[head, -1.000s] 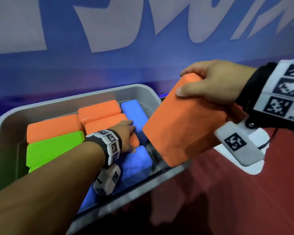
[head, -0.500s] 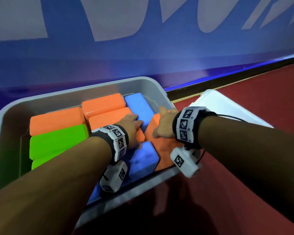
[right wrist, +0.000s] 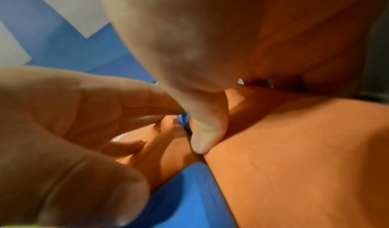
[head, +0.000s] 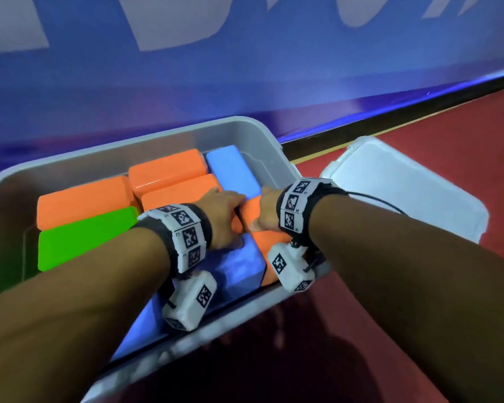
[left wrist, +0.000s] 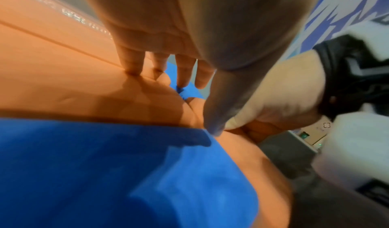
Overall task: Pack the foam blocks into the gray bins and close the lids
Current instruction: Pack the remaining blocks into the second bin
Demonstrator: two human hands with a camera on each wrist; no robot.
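a: pressing down now, are you? your right hand [head: 266,212] sits on the orange block [head: 269,251] at the right end of the gray bin [head: 70,170], thumb against its near face. i cannot tell whether the other fingers curl over its far edge.

b: and the left hand [head: 221,219]?

a: its fingers [left wrist: 130,61] are straight and spread, tips resting on the neighbouring orange block [head: 178,193], the thumb down at the seam where the blue block [head: 239,266] meets the one you are seating. it pinches nothing.

b: which way does the block lie?

a: its long axis seems to run from the near rim toward the far wall, wedged between the blue block and the bin's right wall, with its top a little proud of the blue one. it sits directly under your right palm, so the right hand is the one to push, straight down.

b: the lid?

a: the white lid [head: 405,181] lies on the floor just past the bin's right end, not yet on.
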